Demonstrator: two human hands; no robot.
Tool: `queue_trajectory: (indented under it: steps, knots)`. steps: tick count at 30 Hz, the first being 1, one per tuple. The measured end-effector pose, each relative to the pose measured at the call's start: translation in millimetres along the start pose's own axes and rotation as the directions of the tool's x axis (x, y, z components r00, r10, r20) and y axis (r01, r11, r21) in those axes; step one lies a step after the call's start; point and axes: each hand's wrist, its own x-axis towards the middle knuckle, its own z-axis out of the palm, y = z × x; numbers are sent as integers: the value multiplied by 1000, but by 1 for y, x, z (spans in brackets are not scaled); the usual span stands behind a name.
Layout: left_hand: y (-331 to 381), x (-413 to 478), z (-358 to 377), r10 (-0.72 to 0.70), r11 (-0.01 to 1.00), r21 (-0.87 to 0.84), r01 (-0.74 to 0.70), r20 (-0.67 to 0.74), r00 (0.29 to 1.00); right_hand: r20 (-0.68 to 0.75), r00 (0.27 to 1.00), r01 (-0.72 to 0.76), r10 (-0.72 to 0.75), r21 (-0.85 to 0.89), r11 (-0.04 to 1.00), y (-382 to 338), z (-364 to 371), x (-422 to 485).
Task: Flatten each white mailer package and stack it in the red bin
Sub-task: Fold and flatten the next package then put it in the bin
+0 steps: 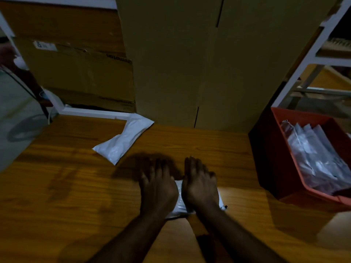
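A white mailer package (180, 204) lies on the wooden table (66, 186), mostly hidden under both palms. My left hand (157, 186) and my right hand (200, 186) rest flat on it side by side, fingers spread and pointing away from me. A second white mailer (124, 138) lies puffy and bent at the back of the table, left of centre. The red bin (273, 154) stands at the right edge of the table and holds several white mailers (315, 158) stacked at a slant.
A tall cardboard box (209, 63) stands at the back of the table, directly behind my hands. A lower cardboard box (79, 73) sits to its left. White shelving (311, 57) rises behind the red bin. The floor drops off past the table's left edge.
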Motion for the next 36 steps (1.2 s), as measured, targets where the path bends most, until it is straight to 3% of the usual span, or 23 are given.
queue_trajectory:
  steps: [1, 3, 5, 7, 9, 12, 14, 16, 18, 21, 23, 25, 27, 28, 31, 34, 36]
  knots:
    - [-2, 2, -4, -26, 988, -151, 30, 27, 999, -1, 1000, 10, -10, 97, 995, 1, -6, 2]
    - [-10, 5, -12, -39, 870, -486, 77, 88, 995, 45, 999, -13, -1, 310, 951, 10, -19, 7]
    - [-25, 6, -15, 128, 809, -587, -13, 154, 980, 193, 976, 18, -96, 369, 929, 24, -32, 8]
    - [-35, 5, -21, 365, 875, -446, -191, 346, 864, 354, 904, 164, -240, 232, 959, 35, -40, 4]
    - [-38, 8, -32, 403, 910, -295, -291, 466, 788, 458, 848, 258, -267, 83, 962, 35, -49, 1]
    - [-26, 16, -61, 402, 911, -261, -319, 397, 825, 456, 849, 317, -265, -40, 948, 19, -66, 6]
    - [-16, 19, -79, 397, 904, -282, -321, 278, 875, 314, 904, 338, -290, -107, 935, 11, -80, 11]
    - [-10, 20, -91, 434, 892, -191, -410, 105, 895, 160, 935, 342, -317, -175, 923, 8, -87, 13]
    - [-11, 13, -85, 441, 896, -94, -433, 91, 893, 104, 931, 365, -350, -213, 906, 6, -79, 1]
    - [-25, -16, -61, 520, 850, -38, -525, 226, 824, 201, 908, 402, -367, -177, 898, 8, -53, -28]
    - [-36, -32, -59, 577, 816, -128, -564, 245, 779, 350, 884, 342, -309, -35, 939, 10, -59, -38]
    - [-39, -27, -65, 482, 856, -347, -383, 271, 833, 364, 884, 222, -293, 224, 949, 7, -77, -31]
    - [-33, -7, -64, 284, 833, -543, -103, 260, 923, 229, 946, 148, -229, 323, 935, -2, -88, -16]
    - [-26, 7, -62, 180, 819, -574, -29, 208, 961, 133, 975, 127, -178, 320, 939, -7, -87, -6]
    - [-6, 32, -47, -6, 918, -396, 15, 24, 1000, -117, 993, 40, -13, 233, 972, -17, -57, 13]
    - [0, 18, -28, 15, 997, -78, -19, -56, 998, -112, 994, -4, 12, 69, 998, -14, -24, 9]
    - [-2, 7, -20, 63, 998, -3, -63, -77, 995, -88, 995, 31, -35, -48, 998, -9, -12, 2]
